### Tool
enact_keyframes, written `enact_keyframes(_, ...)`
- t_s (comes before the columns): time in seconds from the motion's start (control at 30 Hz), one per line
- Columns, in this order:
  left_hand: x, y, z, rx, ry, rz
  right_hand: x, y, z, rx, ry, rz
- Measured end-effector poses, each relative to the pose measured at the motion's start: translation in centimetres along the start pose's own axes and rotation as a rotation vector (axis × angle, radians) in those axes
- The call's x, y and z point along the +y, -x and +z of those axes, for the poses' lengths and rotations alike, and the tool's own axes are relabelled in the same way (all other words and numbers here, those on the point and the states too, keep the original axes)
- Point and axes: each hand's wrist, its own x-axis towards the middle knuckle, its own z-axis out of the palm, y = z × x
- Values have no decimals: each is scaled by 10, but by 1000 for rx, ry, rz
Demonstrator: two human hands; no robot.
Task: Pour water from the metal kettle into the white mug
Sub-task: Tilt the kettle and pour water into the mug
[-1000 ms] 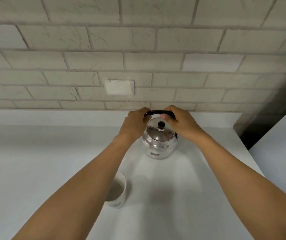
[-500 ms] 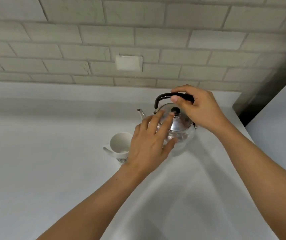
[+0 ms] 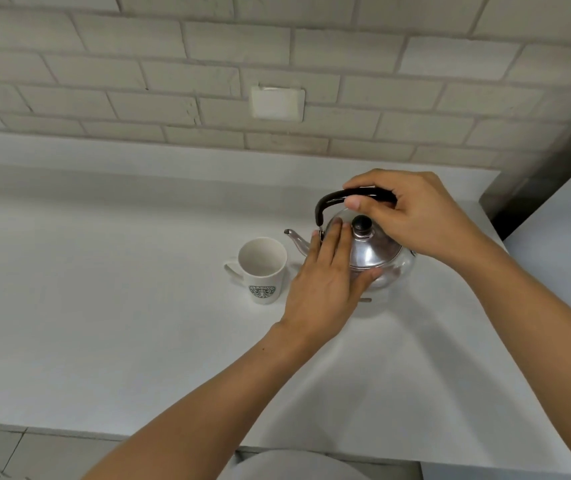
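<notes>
A shiny metal kettle [image 3: 379, 252] with a black arched handle and black lid knob sits right of centre on the white counter [image 3: 104, 306], its spout pointing left toward the mug. My right hand [image 3: 412, 216] is closed around the black handle from above. My left hand [image 3: 329, 285] lies flat against the lid and near side of the kettle, fingers extended. The white mug [image 3: 263, 270] with a green round logo stands upright just left of the spout, its handle to the left; its inside looks empty.
A pale brick wall with a white blank plate [image 3: 277, 102] rises behind the counter. The counter's front edge [image 3: 138, 433] runs along the bottom, with floor tiles below it. A dark gap [image 3: 519, 195] and another white surface lie at the right.
A second ago both hands were on the handle with the mug near me. Since then the view has shifted, and my left hand has come off the handle onto the lid.
</notes>
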Motion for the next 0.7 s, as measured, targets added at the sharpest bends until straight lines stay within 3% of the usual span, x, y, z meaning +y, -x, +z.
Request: enact_keyframes(0.7,5,6,-10,122,405,-124,-60,-50,2,-273,334,-199)
